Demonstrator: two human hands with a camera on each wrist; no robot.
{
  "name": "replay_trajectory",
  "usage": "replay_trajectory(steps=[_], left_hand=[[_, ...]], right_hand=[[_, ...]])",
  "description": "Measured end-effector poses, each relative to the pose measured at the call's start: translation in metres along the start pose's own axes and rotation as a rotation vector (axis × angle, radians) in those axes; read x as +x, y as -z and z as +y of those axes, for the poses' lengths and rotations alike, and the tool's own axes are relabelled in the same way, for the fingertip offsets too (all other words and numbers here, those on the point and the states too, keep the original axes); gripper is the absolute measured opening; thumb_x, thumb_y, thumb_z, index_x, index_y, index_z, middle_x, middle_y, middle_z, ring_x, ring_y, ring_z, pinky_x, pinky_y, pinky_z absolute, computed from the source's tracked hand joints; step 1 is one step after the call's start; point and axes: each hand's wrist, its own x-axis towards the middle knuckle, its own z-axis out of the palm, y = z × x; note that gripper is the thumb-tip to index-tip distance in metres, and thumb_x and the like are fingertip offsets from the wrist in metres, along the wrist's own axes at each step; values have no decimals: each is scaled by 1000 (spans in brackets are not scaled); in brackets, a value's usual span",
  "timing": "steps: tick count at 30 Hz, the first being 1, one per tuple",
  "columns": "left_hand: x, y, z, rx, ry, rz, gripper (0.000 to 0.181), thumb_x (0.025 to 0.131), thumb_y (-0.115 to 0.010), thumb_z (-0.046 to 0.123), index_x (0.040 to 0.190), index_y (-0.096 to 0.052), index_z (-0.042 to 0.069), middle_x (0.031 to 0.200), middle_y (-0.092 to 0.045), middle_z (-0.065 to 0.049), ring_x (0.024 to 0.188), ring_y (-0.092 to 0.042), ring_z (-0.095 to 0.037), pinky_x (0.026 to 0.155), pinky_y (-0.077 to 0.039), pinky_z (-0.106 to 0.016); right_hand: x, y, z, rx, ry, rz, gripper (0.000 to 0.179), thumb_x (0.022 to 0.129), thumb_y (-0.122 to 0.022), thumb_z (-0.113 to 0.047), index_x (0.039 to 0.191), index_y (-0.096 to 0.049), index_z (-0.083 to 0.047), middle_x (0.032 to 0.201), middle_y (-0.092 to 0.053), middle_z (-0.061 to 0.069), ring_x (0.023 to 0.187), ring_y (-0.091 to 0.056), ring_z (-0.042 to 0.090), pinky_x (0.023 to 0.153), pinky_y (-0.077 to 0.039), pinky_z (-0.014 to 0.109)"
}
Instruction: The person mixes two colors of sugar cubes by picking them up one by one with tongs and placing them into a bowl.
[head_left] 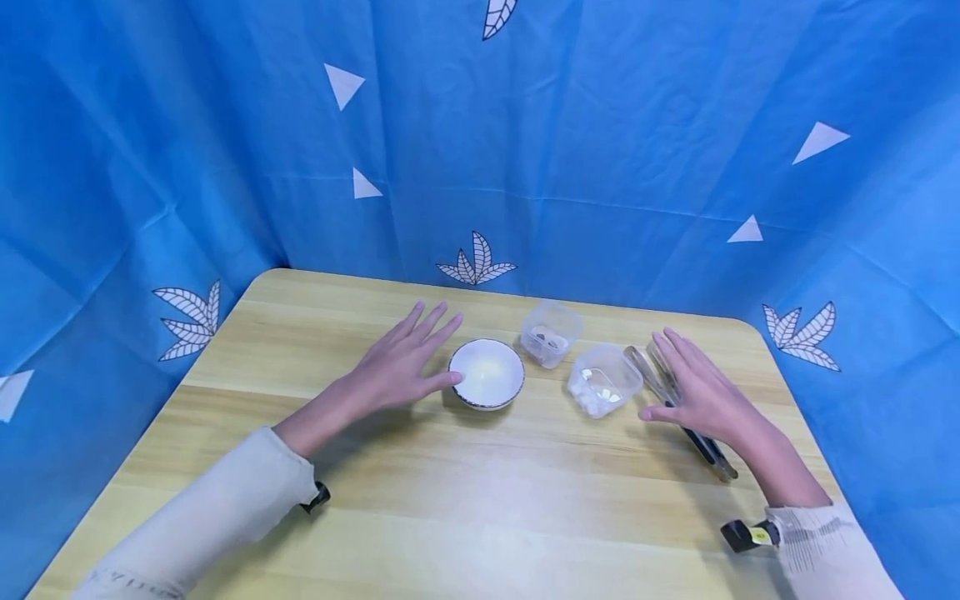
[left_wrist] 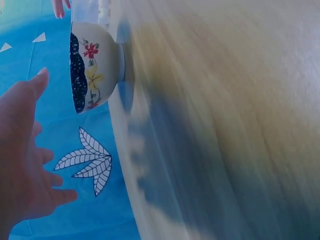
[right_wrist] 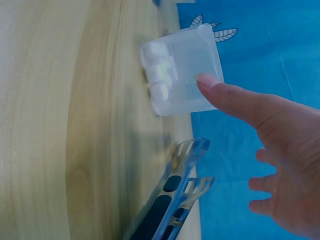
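Note:
My left hand [head_left: 397,362] hovers over the table with fingers spread, its thumb close to the left rim of a white bowl [head_left: 488,373]. Red and yellow flowers and a dark speckled band decorate the bowl's outside [left_wrist: 95,75] in the left wrist view. At the right, my right hand [head_left: 705,392] is held above metal tongs [head_left: 708,448] with dark grips, fingers extended and nothing held. Left of that hand stands a clear plastic container [head_left: 606,379] with several soft white lumps [right_wrist: 159,72]. Whether the left thumb touches the bowl is hard to tell.
Behind the bowl, a second clear container [head_left: 552,332] holds something pale with dark marks. All of it stands on a light wooden table [head_left: 465,508]. A blue curtain [head_left: 600,125] with white leaves and triangles hangs along the table's back and sides.

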Motion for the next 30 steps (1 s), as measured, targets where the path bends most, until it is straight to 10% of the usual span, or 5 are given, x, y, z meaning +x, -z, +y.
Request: replay_trajectory(steps=[30], left_hand=[[6, -18, 1, -124, 36, -39, 89, 98, -49, 72, 168, -12, 30, 177, -9, -8, 161, -11, -45, 128, -22, -69]], right_hand=[[-12, -16, 15, 23, -111, -25, 120, 85, -80, -55, 168, -6, -10, 171, -10, 31, 153, -17, 57, 118, -24, 81]])
